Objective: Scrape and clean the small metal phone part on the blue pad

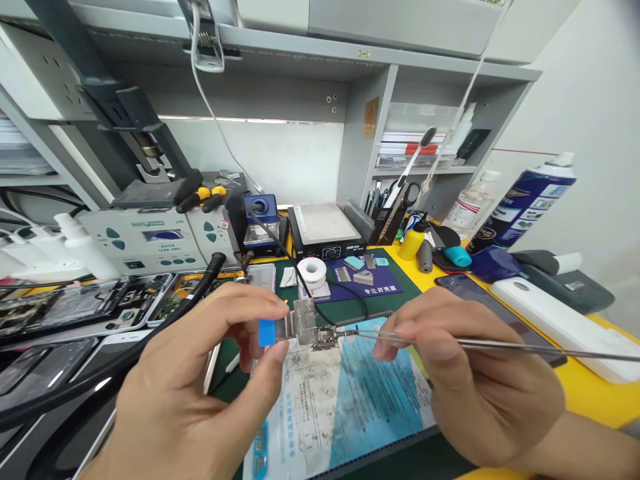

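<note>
Looks out from the person's head, facing forward and down over the yellow bench [595, 397]. Takes in the left hand [195, 380] and right hand [465, 367] at close range, low in view, from above and between them. Reaches past the printed pad [375, 400] to the grey shelf [360, 100] behind and the white wall [590, 100] at right. Spreads wide, slanting upright edges outward toward both sides.
</note>
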A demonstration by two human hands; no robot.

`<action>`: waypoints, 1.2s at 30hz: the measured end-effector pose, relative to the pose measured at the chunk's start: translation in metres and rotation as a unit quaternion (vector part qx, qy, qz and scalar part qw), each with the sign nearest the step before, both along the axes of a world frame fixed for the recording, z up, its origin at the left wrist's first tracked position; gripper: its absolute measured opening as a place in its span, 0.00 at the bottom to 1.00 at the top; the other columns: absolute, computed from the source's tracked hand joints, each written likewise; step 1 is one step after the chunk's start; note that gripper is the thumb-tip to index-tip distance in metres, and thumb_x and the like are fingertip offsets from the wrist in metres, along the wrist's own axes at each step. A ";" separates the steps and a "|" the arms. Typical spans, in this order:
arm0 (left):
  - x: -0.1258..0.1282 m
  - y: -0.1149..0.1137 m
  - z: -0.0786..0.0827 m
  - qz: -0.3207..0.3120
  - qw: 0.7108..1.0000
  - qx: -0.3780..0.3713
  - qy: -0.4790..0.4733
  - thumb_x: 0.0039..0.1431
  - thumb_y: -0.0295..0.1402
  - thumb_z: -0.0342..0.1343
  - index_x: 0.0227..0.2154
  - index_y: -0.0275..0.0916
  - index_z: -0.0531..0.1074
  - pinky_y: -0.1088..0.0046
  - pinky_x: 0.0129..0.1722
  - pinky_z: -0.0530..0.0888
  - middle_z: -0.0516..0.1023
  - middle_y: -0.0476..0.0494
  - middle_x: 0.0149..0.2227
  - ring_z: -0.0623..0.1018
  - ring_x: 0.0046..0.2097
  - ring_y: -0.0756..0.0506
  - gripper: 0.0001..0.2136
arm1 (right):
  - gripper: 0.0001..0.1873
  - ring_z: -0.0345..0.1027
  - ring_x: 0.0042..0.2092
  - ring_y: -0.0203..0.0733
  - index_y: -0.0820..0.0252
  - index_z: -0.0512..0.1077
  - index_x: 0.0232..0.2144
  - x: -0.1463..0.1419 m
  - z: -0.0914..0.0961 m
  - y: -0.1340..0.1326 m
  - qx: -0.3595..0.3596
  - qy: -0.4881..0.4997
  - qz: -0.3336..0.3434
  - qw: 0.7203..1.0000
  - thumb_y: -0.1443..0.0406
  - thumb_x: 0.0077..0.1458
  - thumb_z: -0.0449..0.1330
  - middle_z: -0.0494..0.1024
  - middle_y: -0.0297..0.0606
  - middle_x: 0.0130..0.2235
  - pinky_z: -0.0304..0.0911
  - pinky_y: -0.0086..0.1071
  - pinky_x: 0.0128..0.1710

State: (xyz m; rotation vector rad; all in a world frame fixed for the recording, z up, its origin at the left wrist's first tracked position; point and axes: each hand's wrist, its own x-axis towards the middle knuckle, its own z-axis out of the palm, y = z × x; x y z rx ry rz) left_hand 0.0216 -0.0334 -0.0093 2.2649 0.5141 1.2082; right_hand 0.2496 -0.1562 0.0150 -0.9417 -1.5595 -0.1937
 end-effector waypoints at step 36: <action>0.001 -0.001 0.002 0.027 1.000 0.011 -0.009 0.65 0.29 0.62 0.48 0.48 0.76 0.62 0.45 0.85 0.81 0.45 0.49 0.82 0.53 0.39 0.11 | 0.07 0.79 0.30 0.43 0.59 0.77 0.38 0.003 -0.002 -0.003 -0.026 -0.015 0.003 1.000 0.73 0.63 0.62 0.82 0.38 0.28 0.79 0.34 0.29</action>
